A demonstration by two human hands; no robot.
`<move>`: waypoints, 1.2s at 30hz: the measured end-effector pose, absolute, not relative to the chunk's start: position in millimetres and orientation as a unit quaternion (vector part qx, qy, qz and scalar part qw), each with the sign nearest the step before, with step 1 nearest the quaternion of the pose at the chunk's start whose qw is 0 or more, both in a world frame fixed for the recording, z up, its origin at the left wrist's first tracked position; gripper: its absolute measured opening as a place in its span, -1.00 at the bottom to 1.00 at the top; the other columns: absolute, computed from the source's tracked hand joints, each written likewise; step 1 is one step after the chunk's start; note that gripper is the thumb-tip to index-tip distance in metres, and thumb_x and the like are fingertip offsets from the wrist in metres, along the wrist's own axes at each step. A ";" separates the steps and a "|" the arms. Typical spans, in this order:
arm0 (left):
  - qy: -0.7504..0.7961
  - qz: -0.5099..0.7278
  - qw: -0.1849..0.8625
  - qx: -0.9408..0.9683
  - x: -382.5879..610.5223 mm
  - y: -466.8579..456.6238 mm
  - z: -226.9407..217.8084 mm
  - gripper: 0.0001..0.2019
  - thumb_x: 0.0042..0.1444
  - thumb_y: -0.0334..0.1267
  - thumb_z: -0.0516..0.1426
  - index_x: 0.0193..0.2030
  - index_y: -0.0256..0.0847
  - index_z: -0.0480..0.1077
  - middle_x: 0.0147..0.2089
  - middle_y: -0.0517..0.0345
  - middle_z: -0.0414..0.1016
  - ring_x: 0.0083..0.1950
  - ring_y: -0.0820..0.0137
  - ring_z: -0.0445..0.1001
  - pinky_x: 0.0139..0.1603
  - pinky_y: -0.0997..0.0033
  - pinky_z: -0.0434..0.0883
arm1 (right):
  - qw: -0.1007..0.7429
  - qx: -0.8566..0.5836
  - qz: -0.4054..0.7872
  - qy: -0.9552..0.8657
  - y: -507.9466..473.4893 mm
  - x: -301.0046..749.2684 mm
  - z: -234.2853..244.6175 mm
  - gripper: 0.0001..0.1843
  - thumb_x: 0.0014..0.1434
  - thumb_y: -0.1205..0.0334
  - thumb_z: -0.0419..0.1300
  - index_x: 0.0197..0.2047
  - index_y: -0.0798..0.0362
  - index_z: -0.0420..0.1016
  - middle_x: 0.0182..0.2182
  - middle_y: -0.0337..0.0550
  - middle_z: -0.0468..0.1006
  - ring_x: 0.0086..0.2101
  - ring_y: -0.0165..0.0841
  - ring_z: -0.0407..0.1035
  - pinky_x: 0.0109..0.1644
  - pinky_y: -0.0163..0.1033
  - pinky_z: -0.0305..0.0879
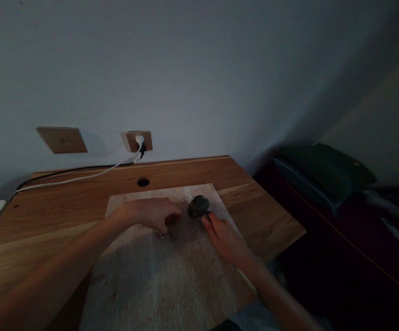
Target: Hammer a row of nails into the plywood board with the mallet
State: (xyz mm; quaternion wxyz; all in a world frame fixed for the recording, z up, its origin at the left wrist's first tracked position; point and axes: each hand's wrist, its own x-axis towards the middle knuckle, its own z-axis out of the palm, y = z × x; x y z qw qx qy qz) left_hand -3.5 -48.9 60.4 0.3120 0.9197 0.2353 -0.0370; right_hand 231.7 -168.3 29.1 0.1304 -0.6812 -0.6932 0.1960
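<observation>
Main risk I see: the ladle (198, 206) has its heavy-looking round head out past the grip, so a loose right hand (224, 236) could let it roll or tip onto the board (151, 285). Second risk: the left hand (156, 212) is near that head, so a careless swing could knock its fingers. Dim light makes either easier to miss.

Position: ladle over the board's far part, head just beyond the right fingertips, right of the left fingers and apart from them. Right fingers closed round its handle. Left fingers curled by a reddish patch (172, 219); I can't tell if they grip anything. Too dark there.
</observation>
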 end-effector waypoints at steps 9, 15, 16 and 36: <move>0.276 0.177 0.326 0.887 -16.8 -5.4 49.7 -0.82 0.06 -0.38 0.17 -0.22 -0.18 0.60 -0.30 0.20 0.62 -0.30 0.41 0.51 -0.25 0.48 0.36 | 0.126 -0.688 0.202 -0.686 -168.1 230.7 31.7 -0.65 0.56 0.09 -0.10 0.07 0.01 0.47 -0.26 0.00 0.63 -0.18 -0.10 0.55 -0.19 -0.17 0.31; 0.320 0.245 0.383 0.831 -16.3 9.8 9.3 -0.83 0.10 -0.30 0.22 -0.19 -0.24 0.60 -0.26 0.08 0.66 -0.25 0.34 0.56 -0.18 0.41 0.45 | 0.126 -0.692 0.205 -0.681 -168.2 230.6 32.6 -0.66 0.55 0.08 -0.09 0.06 -0.01 0.47 -0.29 -0.02 0.62 -0.21 -0.09 0.54 -0.22 -0.17 0.28; 0.316 0.248 0.384 0.831 -15.8 9.6 5.5 -0.83 0.11 -0.28 0.23 -0.19 -0.24 0.60 -0.26 0.08 0.66 -0.26 0.34 0.56 -0.19 0.40 0.45 | 0.127 -0.692 0.207 -0.680 -168.1 230.5 33.0 -0.66 0.56 0.08 -0.09 0.05 -0.01 0.47 -0.30 -0.02 0.61 -0.22 -0.09 0.54 -0.22 -0.18 0.27; 0.304 0.235 0.357 0.852 -14.7 3.4 2.9 -0.84 -0.01 -0.37 0.23 -0.26 -0.22 0.59 -0.35 0.19 0.59 -0.33 0.38 0.51 -0.27 0.46 0.38 | 0.114 -0.696 0.222 -0.673 -168.7 228.7 37.5 -0.63 0.57 0.08 -0.11 0.08 0.04 0.46 -0.27 -0.01 0.59 -0.17 -0.11 0.51 -0.18 -0.19 0.25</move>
